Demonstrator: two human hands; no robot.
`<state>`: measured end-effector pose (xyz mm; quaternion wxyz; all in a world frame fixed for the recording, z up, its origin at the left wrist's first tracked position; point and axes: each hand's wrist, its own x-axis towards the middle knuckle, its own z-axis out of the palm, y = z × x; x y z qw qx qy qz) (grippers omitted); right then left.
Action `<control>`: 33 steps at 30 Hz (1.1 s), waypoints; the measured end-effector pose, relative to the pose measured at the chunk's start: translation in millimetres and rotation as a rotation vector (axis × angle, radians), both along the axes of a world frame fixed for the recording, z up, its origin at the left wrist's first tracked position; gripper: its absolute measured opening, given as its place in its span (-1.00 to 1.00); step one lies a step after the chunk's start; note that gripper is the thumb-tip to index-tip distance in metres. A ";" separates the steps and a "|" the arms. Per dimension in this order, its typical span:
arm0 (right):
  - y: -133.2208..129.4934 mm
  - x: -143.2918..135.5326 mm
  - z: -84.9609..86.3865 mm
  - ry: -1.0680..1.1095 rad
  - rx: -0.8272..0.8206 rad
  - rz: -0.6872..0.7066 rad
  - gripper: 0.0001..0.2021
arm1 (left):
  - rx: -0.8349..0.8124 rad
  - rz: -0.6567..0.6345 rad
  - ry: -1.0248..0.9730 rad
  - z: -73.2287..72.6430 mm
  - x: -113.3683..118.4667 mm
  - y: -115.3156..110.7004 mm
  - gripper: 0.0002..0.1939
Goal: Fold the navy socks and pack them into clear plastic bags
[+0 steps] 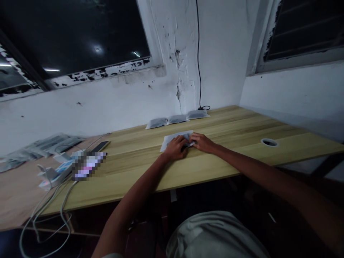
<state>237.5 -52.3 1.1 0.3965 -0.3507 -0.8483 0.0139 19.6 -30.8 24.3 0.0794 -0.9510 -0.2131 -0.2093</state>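
Note:
A whitish translucent packet (170, 139) lies on the wooden table (129, 172) in front of me. My left hand (176, 147) rests over its middle, with curled fingers on the near edge. At its right end, the bent fingers of my right hand (200, 141) grip the packet. Something dark shows between the hands, too small to make out. Behind them, three similar filled packets (177, 119) lie in a row near the wall.
At the left are a power strip (63, 173) with white cables, a phone (100, 147), a blurred lit screen (90, 166) and a pile of packets (40, 147). A round hole (269, 142) is at the right. A black cable (199, 57) hangs down the wall.

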 end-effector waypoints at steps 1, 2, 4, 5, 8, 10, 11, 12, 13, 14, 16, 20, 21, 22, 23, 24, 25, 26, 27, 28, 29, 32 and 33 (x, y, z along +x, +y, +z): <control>0.6 -0.6 -0.5 -0.001 0.000 -0.004 -0.81 | -0.009 -0.019 0.003 0.9 -1.6 1.7 -0.59; 1.7 -0.5 -1.0 0.005 -0.002 -0.013 -0.81 | -0.020 -0.037 0.004 1.9 -4.4 4.4 -0.61; 4.5 1.3 -1.9 0.032 -0.013 -0.015 -0.81 | -0.041 -0.052 0.000 3.9 -12.3 11.6 -0.63; 6.0 2.8 -2.2 0.049 -0.024 -0.002 -0.81 | -0.048 -0.044 -0.004 4.6 -16.9 15.7 -0.64; 8.8 7.1 -2.0 0.099 -0.069 0.059 -0.84 | -0.058 0.018 -0.001 3.7 -28.4 27.1 -0.66; 8.9 8.3 -1.0 0.107 -0.097 0.095 -0.89 | -0.064 0.075 0.026 0.1 -31.1 32.5 -0.69; 8.5 8.3 -0.5 0.103 -0.111 0.112 -0.90 | -0.063 0.113 0.041 -2.2 -30.8 34.3 -0.72; 8.1 8.0 0.0 0.094 -0.125 0.130 -0.92 | -0.059 0.162 0.049 -4.7 -29.4 35.3 -0.73; 7.7 7.6 0.3 0.084 -0.138 0.143 -0.93 | -0.053 0.211 0.048 -6.9 -27.3 35.5 -0.74; 7.4 7.1 0.5 0.078 -0.149 0.150 -0.93 | -0.044 0.255 0.038 -8.7 -24.7 34.8 -0.73; 7.4 6.3 0.2 0.085 -0.153 0.139 -0.94 | -0.025 0.289 0.000 -10.6 -18.5 30.4 -0.70; 7.3 4.6 -1.3 0.098 -0.078 0.074 -0.95 | 0.036 0.071 -0.053 -10.3 -2.8 11.4 -0.67; 6.8 4.0 -1.6 0.083 -0.056 0.058 -0.94 | 0.053 0.021 -0.068 -10.3 1.6 5.8 -0.70; 6.1 3.4 -1.7 0.062 -0.037 0.044 -0.93 | 0.069 -0.002 -0.084 -10.4 6.0 0.6 -0.73; 5.1 2.8 -1.8 0.039 -0.022 0.030 -0.92 | 0.085 -0.001 -0.096 -10.6 9.9 -4.0 -0.76; 4.1 2.2 -1.7 0.019 -0.010 0.019 -0.90 | 0.099 0.015 -0.100 -10.8 13.1 -7.5 -0.78; 3.0 1.8 -1.6 0.006 -0.001 0.010 -0.89 | 0.112 0.035 -0.095 -10.9 15.3 -9.9 -0.78; 1.9 1.4 -1.4 0.006 0.009 0.005 -0.89 | 0.123 0.048 -0.079 -10.9 16.6 -11.3 -0.78; 1.0 1.2 -1.2 0.014 0.018 0.005 -0.89 | 0.131 0.049 -0.056 -10.8 17.0 -11.6 -0.76; 0.2 1.1 -1.0 0.027 0.023 0.013 -0.88 | 0.133 0.045 -0.033 -10.6 16.7 -11.1 -0.75; -0.5 1.0 -0.9 0.040 0.025 0.027 -0.88 | 0.131 0.041 -0.016 -10.5 16.1 -10.2 -0.73; -1.4 0.3 -0.1 0.054 0.018 0.076 -0.88 | 0.114 0.033 0.007 -9.6 13.6 -5.8 -0.69; -1.4 0.1 0.4 0.055 0.015 0.085 -0.88 | 0.113 0.035 0.012 -9.1 12.9 -4.0 -0.69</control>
